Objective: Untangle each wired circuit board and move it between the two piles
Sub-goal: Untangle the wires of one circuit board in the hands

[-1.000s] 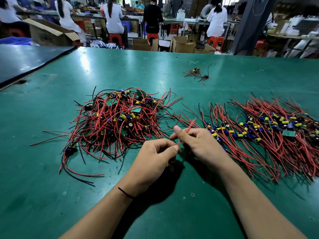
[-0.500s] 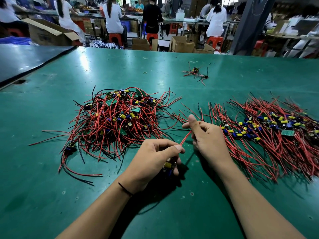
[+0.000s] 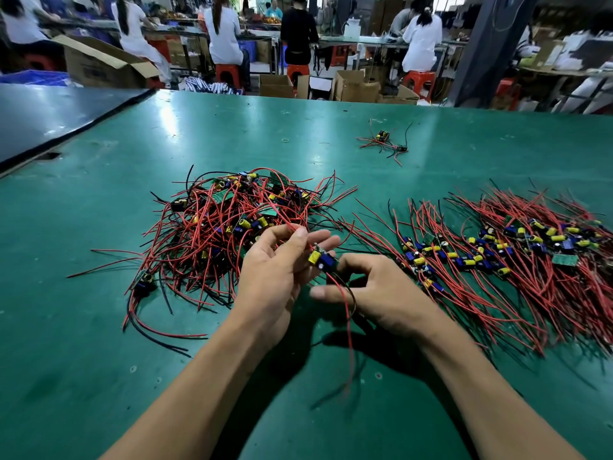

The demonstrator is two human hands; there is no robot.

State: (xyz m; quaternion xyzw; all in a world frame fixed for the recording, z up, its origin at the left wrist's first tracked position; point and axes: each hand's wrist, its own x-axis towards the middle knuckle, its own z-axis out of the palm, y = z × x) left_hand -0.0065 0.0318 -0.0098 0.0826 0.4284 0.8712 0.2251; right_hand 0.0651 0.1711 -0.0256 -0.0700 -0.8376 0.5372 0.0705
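Observation:
A small circuit board (image 3: 321, 259) with a yellow capacitor and a blue part is held up between my hands, above the green table (image 3: 99, 376). My left hand (image 3: 275, 270) grips it, thumb pinching a red wire at the top. My right hand (image 3: 374, 290) sits just right of the board, fingers curled round its red and black wires (image 3: 348, 327), which hang down toward me. A tangled pile of wired boards (image 3: 229, 224) lies behind my left hand. A combed-out pile (image 3: 497, 254) spreads to the right.
Two loose wired boards (image 3: 383, 141) lie far back on the table, with a small rubber band (image 3: 285, 140) to their left. A dark tabletop (image 3: 49, 117) adjoins at the left. Cardboard boxes and seated people fill the background.
My left hand has risen and turned, bringing the board up into view. My right hand slid from the red wire's far end back toward me, and the wires now hang below the board.

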